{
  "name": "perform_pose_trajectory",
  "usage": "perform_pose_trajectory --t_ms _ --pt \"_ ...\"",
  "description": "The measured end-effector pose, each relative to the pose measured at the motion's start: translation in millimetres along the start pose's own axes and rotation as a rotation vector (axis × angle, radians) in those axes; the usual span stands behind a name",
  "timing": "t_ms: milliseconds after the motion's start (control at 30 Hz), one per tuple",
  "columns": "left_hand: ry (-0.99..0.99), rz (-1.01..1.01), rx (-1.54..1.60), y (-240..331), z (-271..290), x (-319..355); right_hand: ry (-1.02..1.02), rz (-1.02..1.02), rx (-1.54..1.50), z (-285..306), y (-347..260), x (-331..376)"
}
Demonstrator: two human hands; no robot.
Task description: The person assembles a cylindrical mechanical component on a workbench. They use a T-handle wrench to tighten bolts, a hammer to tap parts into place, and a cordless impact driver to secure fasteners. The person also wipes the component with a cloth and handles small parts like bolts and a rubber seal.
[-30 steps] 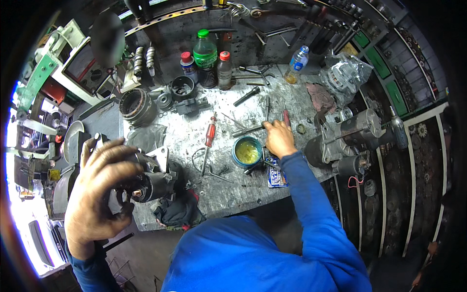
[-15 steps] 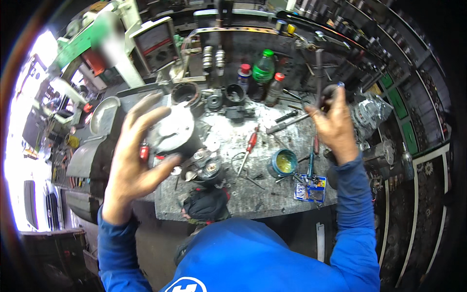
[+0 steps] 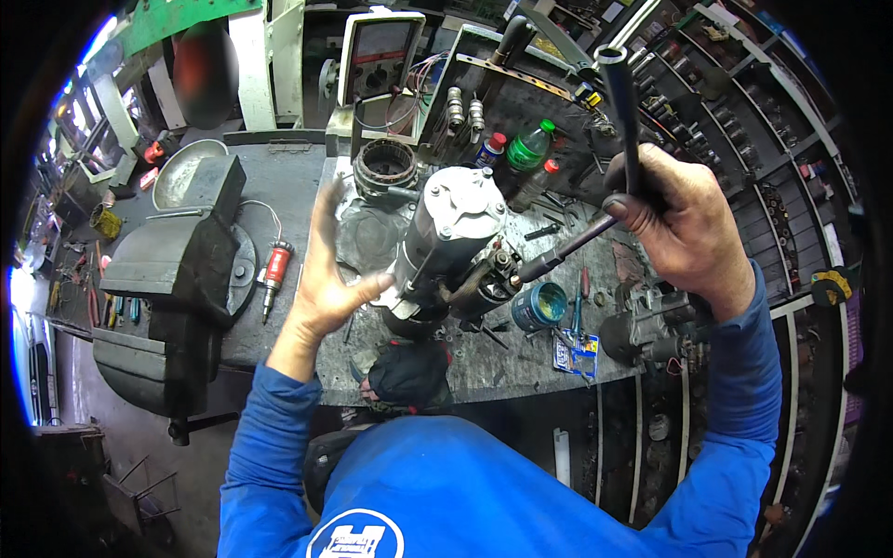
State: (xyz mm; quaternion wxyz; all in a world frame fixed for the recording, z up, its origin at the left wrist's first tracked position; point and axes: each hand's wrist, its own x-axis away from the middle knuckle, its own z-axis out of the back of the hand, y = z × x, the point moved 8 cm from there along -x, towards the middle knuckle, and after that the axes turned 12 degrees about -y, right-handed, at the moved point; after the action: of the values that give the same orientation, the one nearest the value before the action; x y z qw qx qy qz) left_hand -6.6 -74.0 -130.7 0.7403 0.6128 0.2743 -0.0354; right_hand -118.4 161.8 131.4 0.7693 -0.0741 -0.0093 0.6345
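A starter motor (image 3: 442,232) stands on the bench, with a bolted silver end cap on top and a dark cylindrical body. My left hand (image 3: 330,288) is beside it, fingers apart and thumb reaching to the lower body; whether the thumb touches cannot be made out. In my right hand (image 3: 688,214) is a socket wrench, its long dark handle (image 3: 621,102) rising past my fingers. The shaft slants down left to a socket (image 3: 535,268) at the solenoid (image 3: 484,286) on the motor's side. A copper-coloured tip shows where they meet.
A bench vise (image 3: 181,279) and a red screwdriver-like tool (image 3: 276,270) lie left. Behind stand a ring-shaped housing (image 3: 384,167) and a green bottle (image 3: 530,147). A blue tub (image 3: 539,307), a blue card (image 3: 577,353) and another motor assembly (image 3: 651,325) are at right; black cloth (image 3: 405,372) lies near.
The socket wrench has swung so that its socket end now reaches the motor's solenoid. The motor appears farther right beside my left hand, which stays spread. The head view has shifted.
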Motion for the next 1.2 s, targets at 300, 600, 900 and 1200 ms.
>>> perform_pose_trajectory --t_ms 300,600,900,1200 --pt "-0.296 0.222 -0.325 -67.4 -68.4 22.9 -0.297 0.184 0.391 -8.9 -43.6 -25.6" --pt "-0.323 0.359 -0.325 -80.9 -75.2 18.5 -0.089 0.056 0.588 -30.6 -37.2 -24.1" --pt "-0.236 0.377 -0.32 -77.2 -73.8 25.4 0.16 -0.013 0.527 -38.1 -35.9 -28.2" --pt "-0.216 0.378 -0.291 -82.5 -74.6 25.4 0.166 0.132 0.554 -32.1 -39.8 -27.1"
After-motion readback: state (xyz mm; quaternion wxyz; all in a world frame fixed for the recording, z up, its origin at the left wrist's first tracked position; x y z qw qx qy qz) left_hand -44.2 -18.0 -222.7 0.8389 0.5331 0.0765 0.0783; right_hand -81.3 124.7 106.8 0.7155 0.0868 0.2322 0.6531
